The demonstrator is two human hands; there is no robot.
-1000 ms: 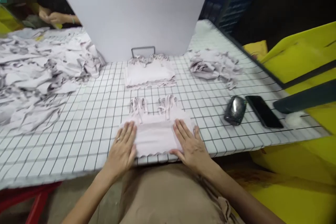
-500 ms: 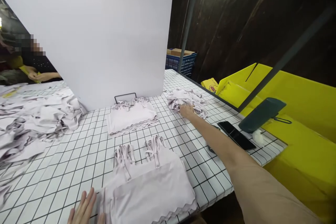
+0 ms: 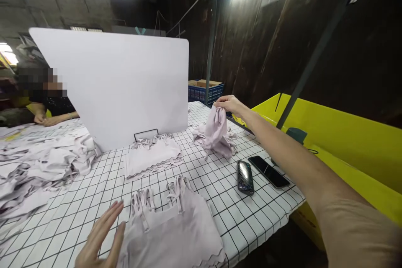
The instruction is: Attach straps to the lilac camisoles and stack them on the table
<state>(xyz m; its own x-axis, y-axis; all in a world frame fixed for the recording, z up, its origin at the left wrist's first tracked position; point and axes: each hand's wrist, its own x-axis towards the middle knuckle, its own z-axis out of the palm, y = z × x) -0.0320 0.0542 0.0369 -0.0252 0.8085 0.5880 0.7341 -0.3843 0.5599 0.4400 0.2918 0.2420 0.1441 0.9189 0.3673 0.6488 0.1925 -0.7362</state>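
Note:
My right hand pinches a pale pink camisole top and holds it up, its lower part hanging over a small loose pile of the same tops on the table. Near the front edge, my left hand is open, fingers spread, beside a flat stack of tops with thin straps and zigzag hems. Whether its fingers touch the stack I cannot tell. A second neat stack lies farther back, before a white upright board.
A big heap of pale garments covers the table's left. At right lie a dark phone and a shiny black oval object; a dark green bottle stands by a yellow bin. Behind the board sits another person.
My right hand has lifted a top from the small pile. My left hand has risen from the stack's edge, its fingers spreading. The view has tilted up.

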